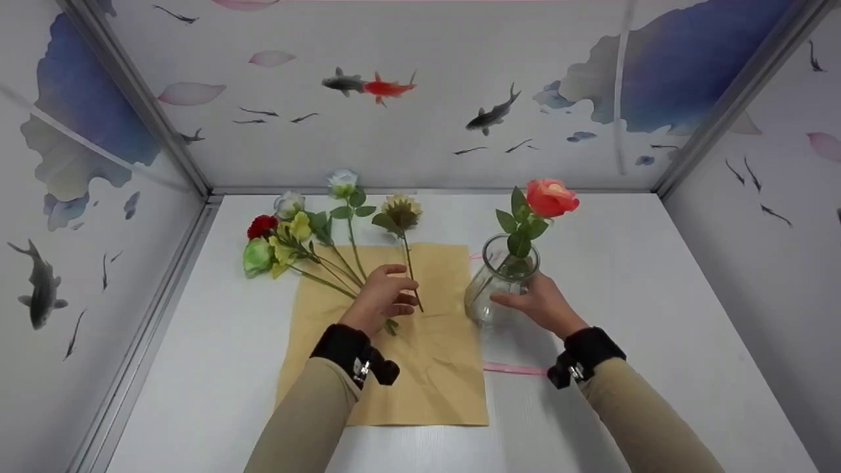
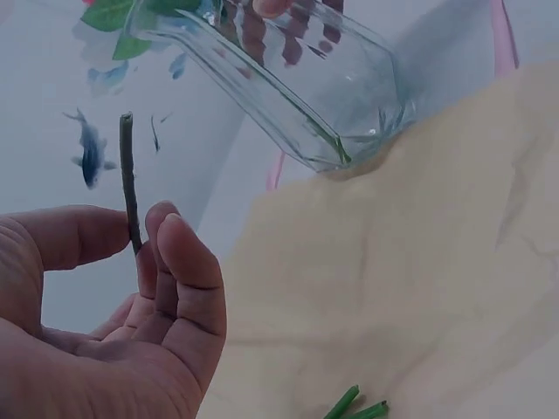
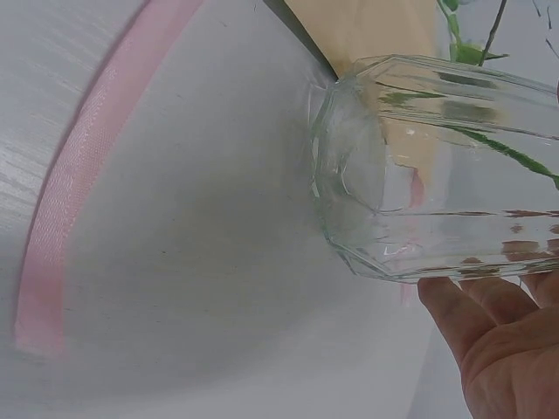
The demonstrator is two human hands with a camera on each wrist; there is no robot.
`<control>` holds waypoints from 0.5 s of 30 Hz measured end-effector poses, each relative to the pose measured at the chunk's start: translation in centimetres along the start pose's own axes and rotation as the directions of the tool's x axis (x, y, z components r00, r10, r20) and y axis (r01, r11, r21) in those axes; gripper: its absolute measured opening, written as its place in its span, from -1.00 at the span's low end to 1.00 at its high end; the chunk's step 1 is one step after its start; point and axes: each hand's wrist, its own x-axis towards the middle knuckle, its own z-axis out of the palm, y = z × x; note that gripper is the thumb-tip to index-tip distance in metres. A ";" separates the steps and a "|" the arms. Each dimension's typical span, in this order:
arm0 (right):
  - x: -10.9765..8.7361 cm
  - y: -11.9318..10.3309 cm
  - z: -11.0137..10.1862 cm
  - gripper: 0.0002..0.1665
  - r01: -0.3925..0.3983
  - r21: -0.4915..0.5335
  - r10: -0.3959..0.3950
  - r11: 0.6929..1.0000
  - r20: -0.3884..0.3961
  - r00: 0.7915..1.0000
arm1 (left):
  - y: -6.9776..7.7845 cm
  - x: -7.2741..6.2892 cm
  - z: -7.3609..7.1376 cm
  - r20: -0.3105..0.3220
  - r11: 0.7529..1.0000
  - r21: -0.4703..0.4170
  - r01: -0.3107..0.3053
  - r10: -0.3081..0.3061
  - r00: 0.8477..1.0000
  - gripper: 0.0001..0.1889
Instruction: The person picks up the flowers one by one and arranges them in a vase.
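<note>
My left hand (image 1: 382, 297) pinches the dark stem (image 2: 128, 175) of a pale yellow, sunflower-like flower (image 1: 401, 211) between thumb and fingers, its head pointing away from me. On the right, my right hand (image 1: 550, 307) grips the side of a clear faceted glass vase (image 1: 484, 307), thumb on the near side. One coral-pink rose (image 1: 552, 198) with green leaves stands in the vase, leaning right over its rim. Through the glass, the rose's green stem (image 3: 507, 153) shows in the right wrist view.
Brown kraft paper (image 1: 447, 387) lies under the left hand. On its upper left are several flowers: a red one (image 1: 262, 226), a green one (image 1: 257, 257), yellow blooms (image 1: 289, 236) and pale blue ones (image 1: 343, 182). A pink ribbon (image 1: 516, 369) runs beneath the vase area. Printed panels enclose the white table.
</note>
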 end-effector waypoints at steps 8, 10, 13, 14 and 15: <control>0.0 -0.1 0.0 0.02 -0.004 0.024 0.004 1.000 0.008 1.000 | -0.4 -0.2 0.1 0.076 0.999 -0.028 0.030 -0.028 0.997 -0.34; 0.1 0.0 0.0 0.04 -0.008 0.023 0.007 1.000 0.009 1.000 | -0.5 -0.2 0.1 0.090 0.999 -0.037 0.030 -0.027 0.996 -0.40; 0.1 0.0 0.0 0.07 -0.004 0.015 0.003 1.000 0.008 1.000 | -0.7 -0.2 0.0 0.105 0.999 -0.041 0.025 -0.021 0.994 -0.59; 0.1 0.0 0.1 0.08 0.000 0.010 0.000 1.000 0.006 1.000 | -0.7 -0.2 0.0 0.108 0.999 -0.039 0.023 -0.018 0.994 -0.67; 0.1 0.0 0.1 0.07 0.005 0.005 -0.005 1.000 0.003 1.000 | -0.7 -0.2 0.0 0.109 0.999 -0.035 0.024 -0.020 0.994 -0.73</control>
